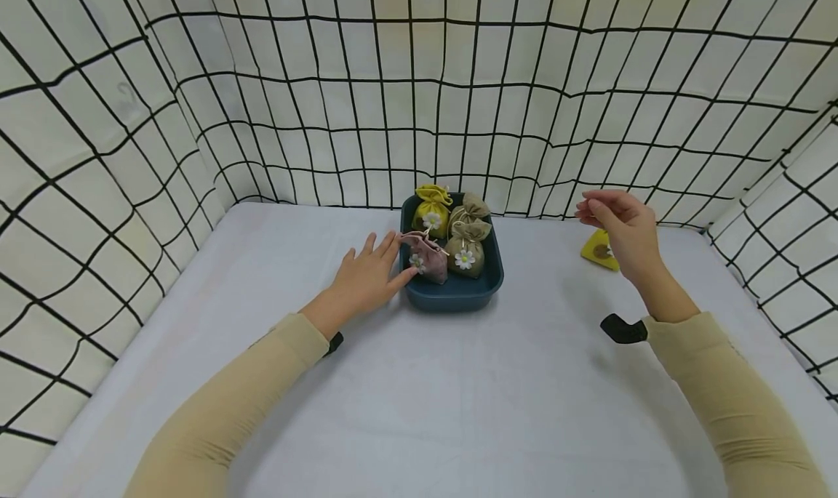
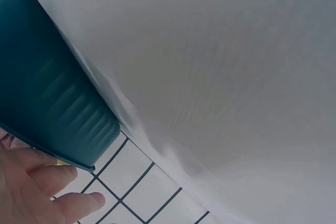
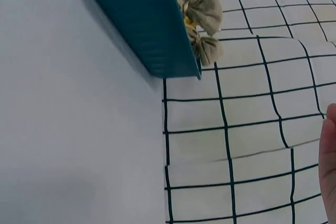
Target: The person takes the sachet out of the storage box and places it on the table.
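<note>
A dark teal tray (image 1: pixel 487 288) stands at the back middle of the white table and holds small drawstring sachets: a yellow one (image 1: pixel 432 209), two olive ones (image 1: pixel 466 247) and a pink one (image 1: pixel 431 259), most with a daisy on them. My left hand (image 1: pixel 372 274) lies flat with straight fingers against the tray's left rim, fingertips by the pink sachet. My right hand (image 1: pixel 618 225) hovers above the table to the tray's right, fingers loosely curled and holding nothing, just over a yellow sachet (image 1: pixel 597 249) lying on the table. The tray's wall (image 2: pixel 47 98) fills the left wrist view; the tray (image 3: pixel 147 24) and olive sachets (image 3: pixel 202 9) show in the right wrist view.
White cloth walls with a black grid (image 1: pixel 419 105) close the table in at the back and on both sides. The white tabletop (image 1: pixel 425 396) stretches bare in front of the tray.
</note>
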`<state>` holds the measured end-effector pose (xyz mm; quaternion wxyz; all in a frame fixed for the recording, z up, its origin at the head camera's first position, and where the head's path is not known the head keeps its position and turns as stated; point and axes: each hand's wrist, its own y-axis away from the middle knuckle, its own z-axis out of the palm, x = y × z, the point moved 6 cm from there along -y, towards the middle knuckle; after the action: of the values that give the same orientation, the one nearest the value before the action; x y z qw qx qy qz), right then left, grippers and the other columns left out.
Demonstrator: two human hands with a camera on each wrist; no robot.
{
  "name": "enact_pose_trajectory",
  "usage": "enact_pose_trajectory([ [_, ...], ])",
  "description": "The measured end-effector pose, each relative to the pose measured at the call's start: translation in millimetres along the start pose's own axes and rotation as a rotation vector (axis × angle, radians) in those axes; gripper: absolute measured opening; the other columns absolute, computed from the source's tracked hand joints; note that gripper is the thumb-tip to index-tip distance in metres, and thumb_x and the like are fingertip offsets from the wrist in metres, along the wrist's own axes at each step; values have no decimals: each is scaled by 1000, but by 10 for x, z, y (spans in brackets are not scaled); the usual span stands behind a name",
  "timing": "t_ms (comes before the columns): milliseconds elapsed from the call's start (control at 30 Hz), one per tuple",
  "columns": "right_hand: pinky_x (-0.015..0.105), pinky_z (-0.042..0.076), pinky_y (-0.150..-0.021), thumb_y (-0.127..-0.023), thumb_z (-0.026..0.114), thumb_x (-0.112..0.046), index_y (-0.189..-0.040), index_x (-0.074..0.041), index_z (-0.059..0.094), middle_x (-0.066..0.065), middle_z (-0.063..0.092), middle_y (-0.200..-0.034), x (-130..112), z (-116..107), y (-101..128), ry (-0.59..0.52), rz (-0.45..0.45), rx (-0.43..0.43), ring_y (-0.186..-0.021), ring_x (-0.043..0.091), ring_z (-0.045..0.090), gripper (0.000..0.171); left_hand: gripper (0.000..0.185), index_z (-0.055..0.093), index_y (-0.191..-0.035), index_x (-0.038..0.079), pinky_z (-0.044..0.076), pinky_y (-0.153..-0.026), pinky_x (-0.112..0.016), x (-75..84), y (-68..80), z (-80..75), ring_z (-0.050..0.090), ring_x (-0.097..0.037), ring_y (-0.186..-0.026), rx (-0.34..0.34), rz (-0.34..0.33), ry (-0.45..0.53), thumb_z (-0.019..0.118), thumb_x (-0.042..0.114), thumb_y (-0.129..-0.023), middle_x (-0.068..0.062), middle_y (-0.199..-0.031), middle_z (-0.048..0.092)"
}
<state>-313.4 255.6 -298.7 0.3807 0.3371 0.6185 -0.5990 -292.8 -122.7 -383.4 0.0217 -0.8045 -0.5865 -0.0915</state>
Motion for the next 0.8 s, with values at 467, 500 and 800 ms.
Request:
enact_pose_trajectory([
  [467, 23, 58, -80, -104, 57, 2, -108, 2, 72, 3, 73, -91, 74, 492, 126, -32, -59, -6, -85, 13, 70, 16, 80, 20, -164, 6, 18, -117, -68, 12, 2, -11, 9, -42, -154, 10, 13, -19, 36, 59, -107, -13, -170, 14],
  [500, 23, 57, -81, -104, 56, 2, -110, 5, 70, 2, 73, -92, 96, 534, 145, -23, -53, -20, -86, 13, 70, 16, 80, 20, -164, 6, 18, -116, -67, 11, 3, -12, 9, -42, -154, 11, 11, -22, 36, 60, -107, -13, -170, 14],
  [800, 23, 57, -81, -103, 54, 6, -111, 12, 67, -1, 72, -95, 231, 854, 279, 60, -59, -102, -89, 11, 69, 17, 80, 19, -164, 6, 18, -117, -67, -2, -7, 4, 9, -41, -155, 12, 8, -11, 36, 60, -107, -12, -170, 14],
])
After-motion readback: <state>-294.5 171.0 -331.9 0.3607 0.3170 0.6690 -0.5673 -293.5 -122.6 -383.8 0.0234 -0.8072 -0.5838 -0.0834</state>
